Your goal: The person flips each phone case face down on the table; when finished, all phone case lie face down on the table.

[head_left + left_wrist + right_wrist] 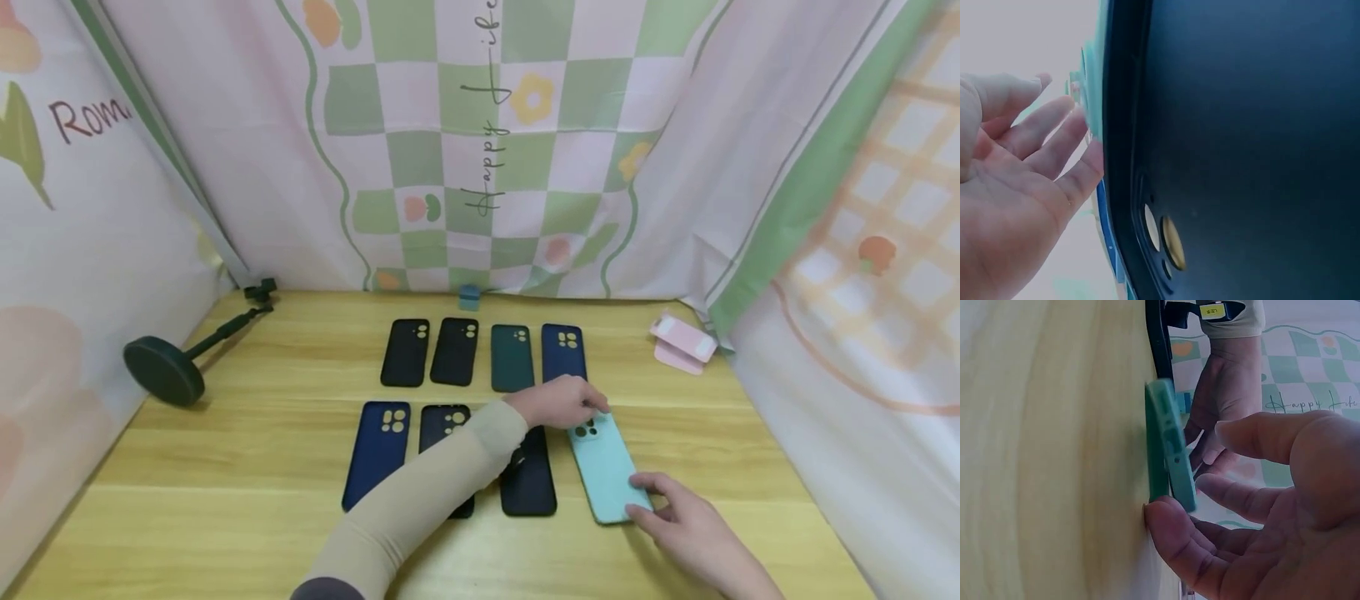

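A mint phone case (pixel 609 475) lies slanted at the right end of the front row, camera holes away from me. My right hand (pixel 690 523) grips its near right corner, index finger on the side edge and thumb at the bottom end. In the right wrist view, a fingertip sits right at the end of the case (pixel 1171 437), close against the table. Reaching across from the left, my left hand (pixel 561 403) touches the far end of the mint case with extended fingers (pixel 1054 144). Under that wrist, a black phone case (pixel 528 483) is partly covered.
Beside it in the front row lie a blue case (pixel 377 454) and a dark case (pixel 438 425), partly behind my sleeve. Two black cases, a green case (pixel 512 358) and a blue case (pixel 564 354) form the back row. A black round-based stand (pixel 163 371) and pink holder (pixel 682 342) flank them.
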The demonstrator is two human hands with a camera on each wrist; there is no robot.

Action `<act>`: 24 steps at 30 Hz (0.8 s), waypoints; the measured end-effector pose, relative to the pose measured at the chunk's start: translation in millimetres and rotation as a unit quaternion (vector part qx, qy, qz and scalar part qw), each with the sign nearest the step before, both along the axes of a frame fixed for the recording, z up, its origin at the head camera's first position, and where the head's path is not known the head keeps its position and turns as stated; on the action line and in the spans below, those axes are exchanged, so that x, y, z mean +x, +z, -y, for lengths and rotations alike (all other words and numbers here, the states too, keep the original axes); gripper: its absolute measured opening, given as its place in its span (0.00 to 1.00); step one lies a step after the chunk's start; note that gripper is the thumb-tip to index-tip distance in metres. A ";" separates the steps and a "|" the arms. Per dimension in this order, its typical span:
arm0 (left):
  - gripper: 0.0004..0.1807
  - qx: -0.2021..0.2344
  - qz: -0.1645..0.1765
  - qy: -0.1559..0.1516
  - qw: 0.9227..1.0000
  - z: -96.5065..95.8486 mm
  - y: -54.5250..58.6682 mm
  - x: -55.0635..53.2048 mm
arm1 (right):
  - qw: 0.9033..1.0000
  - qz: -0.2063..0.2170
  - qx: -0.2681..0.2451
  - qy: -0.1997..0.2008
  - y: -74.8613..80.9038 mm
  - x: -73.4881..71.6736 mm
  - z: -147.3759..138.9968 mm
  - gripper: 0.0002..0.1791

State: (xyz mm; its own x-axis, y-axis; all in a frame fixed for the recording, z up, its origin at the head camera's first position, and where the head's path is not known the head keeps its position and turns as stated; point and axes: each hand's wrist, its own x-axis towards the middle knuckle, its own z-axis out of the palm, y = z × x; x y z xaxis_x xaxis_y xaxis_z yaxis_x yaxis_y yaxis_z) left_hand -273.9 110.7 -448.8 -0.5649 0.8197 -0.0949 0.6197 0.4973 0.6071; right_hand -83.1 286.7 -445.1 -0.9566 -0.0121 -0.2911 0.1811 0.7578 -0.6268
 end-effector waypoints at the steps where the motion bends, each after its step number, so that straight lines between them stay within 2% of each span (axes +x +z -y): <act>1: 0.17 -0.001 0.003 -0.002 1.000 0.6 -0.2 0.4 | 1.000 -0.001 0.001 0.003 -0.3 -0.3 0.6 0.34; 6: 0.17 0.015 0.010 -0.004 1.000 10.5 2.3 -1.2 | 1.000 -0.011 0.004 0.012 -0.1 -0.7 3.7 0.35; 11: 0.15 0.036 0.002 0.002 0.999 34.1 8.1 -8.3 | 0.999 -0.042 0.013 0.016 7.4 -1.2 4.4 0.34; 15: 0.14 0.023 -0.014 0.007 1.000 54.6 10.0 -12.3 | 0.997 -0.076 0.019 0.021 15.2 -4.0 7.7 0.32; 19: 0.12 -0.002 -0.032 0.015 0.999 76.2 7.4 -15.3 | 0.993 -0.113 0.008 0.039 19.4 -12.1 22.5 0.27; 24: 0.07 -0.022 -0.030 0.030 0.999 94.5 3.3 -17.1 | 0.986 -0.149 -0.011 0.076 18.8 -23.5 47.1 0.22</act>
State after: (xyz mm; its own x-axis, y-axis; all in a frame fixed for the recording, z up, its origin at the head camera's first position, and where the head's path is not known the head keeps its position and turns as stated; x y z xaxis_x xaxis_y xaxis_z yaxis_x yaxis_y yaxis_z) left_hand -291.0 16.2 -445.5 -0.6181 0.7803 -0.0950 0.6231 0.5601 0.5459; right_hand -106.6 239.5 -426.2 -0.9861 -0.1660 0.0044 -0.1288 0.7480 -0.6511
